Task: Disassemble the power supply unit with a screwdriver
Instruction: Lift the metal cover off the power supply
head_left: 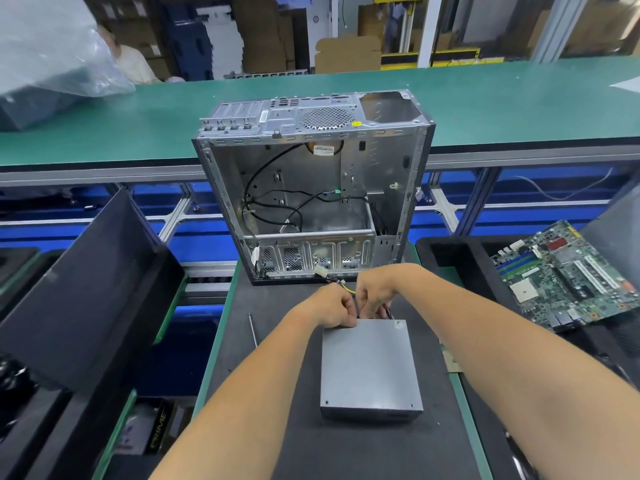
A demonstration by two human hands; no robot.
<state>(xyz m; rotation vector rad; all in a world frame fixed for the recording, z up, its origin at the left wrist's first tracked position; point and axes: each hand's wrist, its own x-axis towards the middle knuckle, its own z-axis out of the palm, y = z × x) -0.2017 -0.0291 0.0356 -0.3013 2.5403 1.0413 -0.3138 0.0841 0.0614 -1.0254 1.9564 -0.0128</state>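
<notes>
Dark mat (363, 452), boxy grey metal power supply (370, 368).

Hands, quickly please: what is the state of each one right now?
Left hand: fingers curled, gripping the cable bundle at the far edge of the power supply unit.
Right hand: fingers curled, gripping the same cables.

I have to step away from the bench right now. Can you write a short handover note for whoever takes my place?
Left hand and right hand: both curled on the cable bundle at the far edge of the power supply unit.
The unit lies flat on the black mat, out of the open computer case behind it.
The screwdriver lies on the mat, left of the unit, untouched.
Done: unit removed from case. Left: open its cover.
</notes>
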